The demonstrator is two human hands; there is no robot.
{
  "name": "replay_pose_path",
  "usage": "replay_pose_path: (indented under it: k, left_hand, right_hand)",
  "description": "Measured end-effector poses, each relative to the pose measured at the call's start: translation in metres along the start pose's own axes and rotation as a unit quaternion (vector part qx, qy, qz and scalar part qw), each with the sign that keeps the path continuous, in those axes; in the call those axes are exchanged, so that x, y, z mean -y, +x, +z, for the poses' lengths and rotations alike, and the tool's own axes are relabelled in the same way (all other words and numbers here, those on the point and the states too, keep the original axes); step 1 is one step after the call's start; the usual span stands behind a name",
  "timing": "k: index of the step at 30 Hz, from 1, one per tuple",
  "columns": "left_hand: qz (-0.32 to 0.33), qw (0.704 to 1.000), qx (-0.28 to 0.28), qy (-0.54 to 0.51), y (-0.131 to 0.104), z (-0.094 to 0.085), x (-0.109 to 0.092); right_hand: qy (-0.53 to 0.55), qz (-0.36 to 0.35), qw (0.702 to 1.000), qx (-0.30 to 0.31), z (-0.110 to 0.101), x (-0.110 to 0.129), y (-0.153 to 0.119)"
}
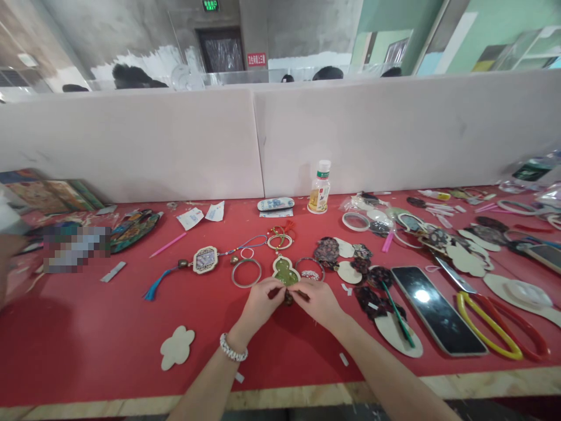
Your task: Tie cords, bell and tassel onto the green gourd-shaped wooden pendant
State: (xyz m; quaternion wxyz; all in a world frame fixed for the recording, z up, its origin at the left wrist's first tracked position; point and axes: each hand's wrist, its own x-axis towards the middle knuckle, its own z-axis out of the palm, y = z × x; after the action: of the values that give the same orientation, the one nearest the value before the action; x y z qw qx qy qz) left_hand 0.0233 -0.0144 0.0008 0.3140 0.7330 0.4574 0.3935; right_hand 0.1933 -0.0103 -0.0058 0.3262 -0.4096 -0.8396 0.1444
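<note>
Both hands meet at the lower end of a green gourd-shaped pendant with a pale rim, near the middle of the red table. My left hand is closed in a pinch on its lower left edge. From the right, my right hand pinches at the same end, close to a small dark bead. A ring with red and green cord lies above the pendant. Bangles rest on either side. To the left is an octagonal pendant with a blue tassel.
A phone and yellow-and-red-handled scissors lie at right, beside dark patterned pieces. A bottle stands before the white partition. A flower-shaped piece lies front left. Another person's arm shows at far left.
</note>
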Motion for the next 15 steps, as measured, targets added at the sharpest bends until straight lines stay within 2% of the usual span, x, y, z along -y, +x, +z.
replay_pose_path:
  k: [11, 15]
  left_hand:
    - [-0.01, 0.999, -0.034, 0.007, 0.0002, 0.0037, 0.0]
    - [-0.018, 0.999, -0.024, -0.022, -0.0003, 0.0031, 0.0023]
  right_hand:
    - [0.031, 0.019, 0.999, 0.005, -0.0059, 0.005, 0.0015]
    - [0.029, 0.021, 0.999, 0.006, -0.0044, 0.003, 0.0014]
